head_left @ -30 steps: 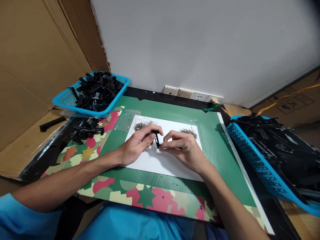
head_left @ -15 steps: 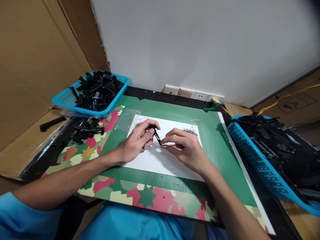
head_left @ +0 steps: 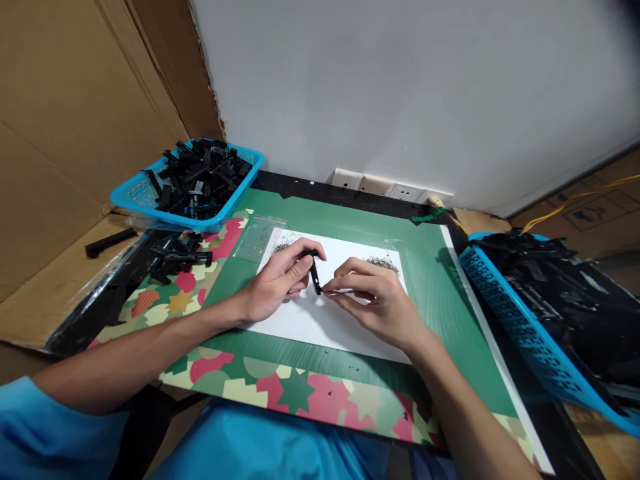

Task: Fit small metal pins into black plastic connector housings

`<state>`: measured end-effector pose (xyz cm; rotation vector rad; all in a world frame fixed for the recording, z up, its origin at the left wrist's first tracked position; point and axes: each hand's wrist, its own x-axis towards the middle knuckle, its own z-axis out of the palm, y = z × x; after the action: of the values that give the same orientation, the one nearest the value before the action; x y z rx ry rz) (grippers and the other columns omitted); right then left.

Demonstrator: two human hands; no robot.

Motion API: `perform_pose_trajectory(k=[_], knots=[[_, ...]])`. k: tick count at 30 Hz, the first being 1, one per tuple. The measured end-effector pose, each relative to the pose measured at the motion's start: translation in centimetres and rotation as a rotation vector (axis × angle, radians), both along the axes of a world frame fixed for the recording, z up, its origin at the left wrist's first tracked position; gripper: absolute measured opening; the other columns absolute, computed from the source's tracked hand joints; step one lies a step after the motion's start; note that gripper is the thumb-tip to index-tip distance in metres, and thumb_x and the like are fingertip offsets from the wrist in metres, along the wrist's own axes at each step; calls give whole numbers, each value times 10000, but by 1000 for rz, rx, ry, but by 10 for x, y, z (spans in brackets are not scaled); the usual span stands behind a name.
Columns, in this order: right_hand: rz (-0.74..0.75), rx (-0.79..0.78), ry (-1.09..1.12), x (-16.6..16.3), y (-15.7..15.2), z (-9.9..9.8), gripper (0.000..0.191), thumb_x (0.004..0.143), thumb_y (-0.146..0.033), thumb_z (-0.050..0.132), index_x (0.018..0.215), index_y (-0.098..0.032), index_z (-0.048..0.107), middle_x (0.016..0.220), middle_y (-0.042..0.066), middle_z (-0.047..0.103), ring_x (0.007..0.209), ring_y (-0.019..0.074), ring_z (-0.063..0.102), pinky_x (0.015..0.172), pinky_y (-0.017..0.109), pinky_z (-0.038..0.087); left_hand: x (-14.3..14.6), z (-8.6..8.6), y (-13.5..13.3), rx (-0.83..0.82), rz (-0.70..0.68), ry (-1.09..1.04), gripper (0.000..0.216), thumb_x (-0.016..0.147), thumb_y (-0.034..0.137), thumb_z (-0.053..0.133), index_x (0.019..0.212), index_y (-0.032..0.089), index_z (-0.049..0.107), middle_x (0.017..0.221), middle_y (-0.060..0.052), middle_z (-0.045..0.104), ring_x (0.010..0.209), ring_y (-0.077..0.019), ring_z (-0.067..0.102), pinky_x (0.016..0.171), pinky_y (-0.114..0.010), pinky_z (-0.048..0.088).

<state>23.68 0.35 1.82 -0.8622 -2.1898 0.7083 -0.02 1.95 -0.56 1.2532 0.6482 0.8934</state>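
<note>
1. Through the head camera I am seeing my left hand (head_left: pixel 275 285) gripping a slim black part (head_left: pixel 315 275) between thumb and fingers; the part is tilting a little, upper end in the grasp, likely so its lower end stays free to reach.
2. My right hand (head_left: pixel 380 300) is bringing its bunched fingertips to that lower end; whether they are pinching something tiny or just touching the part, I cannot tell.
3. Both hands are hovering over a white sheet (head_left: pixel 310 327), whose pale ground is probably making small pieces easier to spot.
4. On its far corners a left metal pile (head_left: pixel 284 241) and a right metal pile (head_left: pixel 381 263) are sitting just beyond the hands, seemingly for a short reach.
5. A green mat (head_left: pixel 443 313) is lying under the sheet, with a clear bag (head_left: pixel 257 240) resting at the sheet's left.
6. Farther left, loose black pieces (head_left: pixel 177 259) are lying in front of a blue basket (head_left: pixel 125 198) heaped with similar ones.
7. At the bench's right, another blue basket (head_left: pixel 510 323) is holding more black pieces, perhaps keeping two lots apart.
</note>
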Motion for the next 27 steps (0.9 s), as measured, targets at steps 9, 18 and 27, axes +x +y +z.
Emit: perform_pose_trajectory(k=[9, 18, 27], knots=[[45, 25, -83, 0, -2, -3, 218, 991, -99, 633, 1091, -229, 776, 1061, 50, 704, 877, 171, 669, 765, 304, 504, 1, -4, 1, -57, -34, -23, 303, 1067, 508, 583, 1204, 238, 599, 735, 57, 391, 532, -64, 297, 453, -180, 212], [18, 107, -199, 1, -5, -3, 284, 1067, -125, 538, 1159, -247, 777, 1101, 74, 659, 796, 140, 646, 693, 271, 472, 1, -3, 3, -114, -66, -39, 305, 1067, 519, 573, 1187, 239, 586, 750, 55, 396, 540, -68, 324, 456, -168, 237], [60, 97, -161, -3, -8, 1, 328, 1086, -141, 484, 1142, -251, 788, 1124, 92, 664, 759, 138, 635, 658, 274, 491, 1, -2, 1, -202, -154, -92, 289, 1058, 508, 592, 1167, 241, 575, 757, 55, 381, 520, -58, 299, 452, -165, 231]])
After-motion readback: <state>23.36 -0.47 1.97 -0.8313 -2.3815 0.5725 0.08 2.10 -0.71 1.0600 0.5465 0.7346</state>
